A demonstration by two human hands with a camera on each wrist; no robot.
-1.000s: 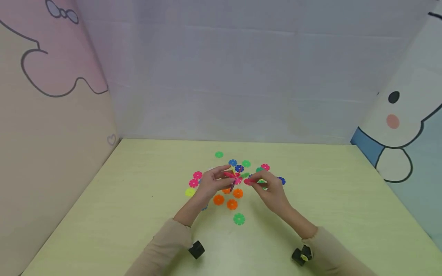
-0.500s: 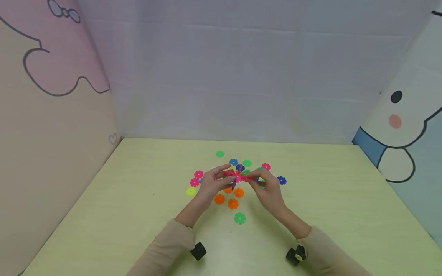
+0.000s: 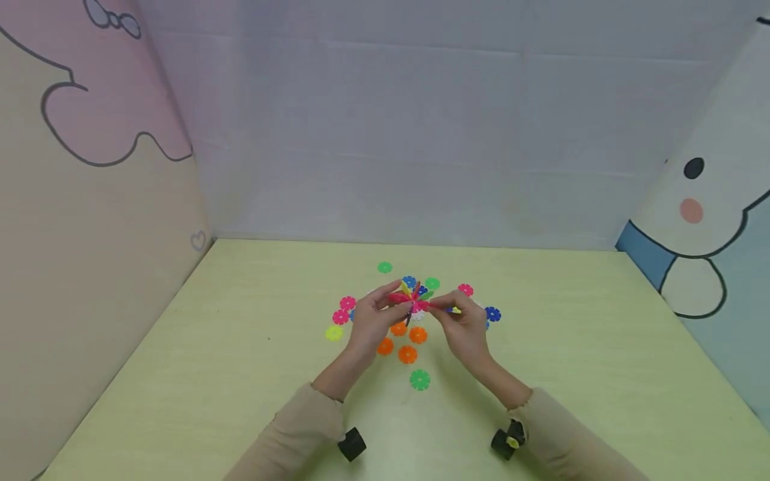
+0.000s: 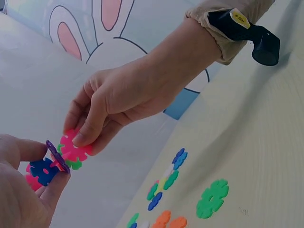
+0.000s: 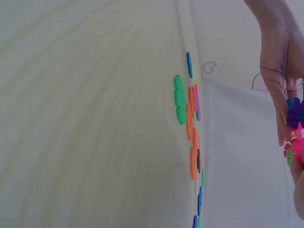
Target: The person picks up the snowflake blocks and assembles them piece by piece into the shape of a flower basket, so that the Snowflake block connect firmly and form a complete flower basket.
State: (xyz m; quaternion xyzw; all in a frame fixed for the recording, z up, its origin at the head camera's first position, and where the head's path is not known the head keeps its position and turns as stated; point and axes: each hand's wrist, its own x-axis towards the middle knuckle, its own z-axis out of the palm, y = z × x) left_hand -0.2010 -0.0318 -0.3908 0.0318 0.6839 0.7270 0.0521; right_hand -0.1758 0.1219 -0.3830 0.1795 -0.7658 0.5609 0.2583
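Observation:
My left hand (image 3: 371, 324) grips a cluster of slotted snowflake discs joined at angles, raised over the table. In the left wrist view a purple disc (image 4: 57, 156) and a blue disc (image 4: 42, 172) of that cluster show between thumb and fingers. Between thumb and fingers my right hand (image 3: 468, 329) pinches a pink snowflake disc (image 4: 73, 147), whose edge overlaps the purple and green discs. The right wrist view catches only part of the cluster, with its dark purple disc (image 5: 295, 114) at the right edge.
Loose snowflake discs lie around and below the hands: several orange ones (image 3: 408, 354), a green one (image 3: 420, 379) nearer me, a yellow one (image 3: 333, 333) and pink ones (image 3: 341, 316) to the left, a dark blue one (image 3: 493, 314) to the right. A pale curtain (image 3: 373, 133) hangs behind the table.
My right hand has moved left, bringing the pink disc from a small gap away up to the cluster. The left hand stays nearly in place, with the cluster slightly higher and turned.

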